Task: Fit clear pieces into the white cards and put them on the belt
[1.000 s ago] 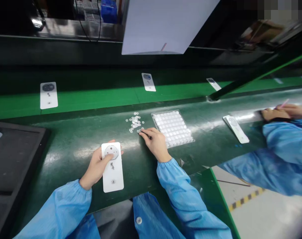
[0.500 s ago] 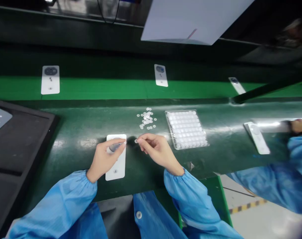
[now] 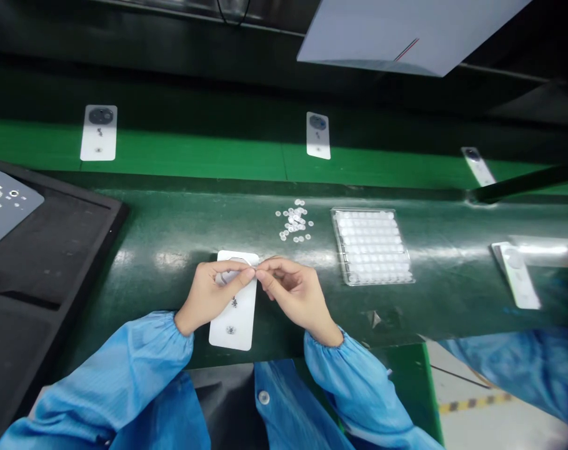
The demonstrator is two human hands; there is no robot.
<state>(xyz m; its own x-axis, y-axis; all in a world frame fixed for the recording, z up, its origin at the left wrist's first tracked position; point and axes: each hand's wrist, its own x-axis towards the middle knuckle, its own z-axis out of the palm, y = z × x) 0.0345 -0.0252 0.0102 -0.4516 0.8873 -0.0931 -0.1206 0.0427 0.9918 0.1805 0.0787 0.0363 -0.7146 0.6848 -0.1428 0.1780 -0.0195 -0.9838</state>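
A white phone-shaped panel (image 3: 241,322) with a dark round camera patch and small printed marks lies on the green bench in front of me. Over its upper right corner my left hand (image 3: 215,290) and my right hand (image 3: 295,290) meet, thumb and index fingertips pinched and touching. My right hand grips a small round disc, now mostly covered by the fingertips. What the left pinch holds is too small to make out. Beyond the hands is a loose pile of small clear round discs (image 3: 295,220). To its right sits a clear tray (image 3: 343,275) with rows of white round pieces.
Similar panels lie on the green belt (image 3: 194,153) behind the bench. A black tray (image 3: 77,250) with a grey sheet stands left. At right are stacked panels (image 3: 518,278) and another person's blue sleeve (image 3: 513,369). A white board (image 3: 382,37) hangs above.
My two hands, apart before, have come together at the fingertips, my right hand bringing the small disc to the left one. The view has shifted slightly. The neighbouring person's hand has left view.
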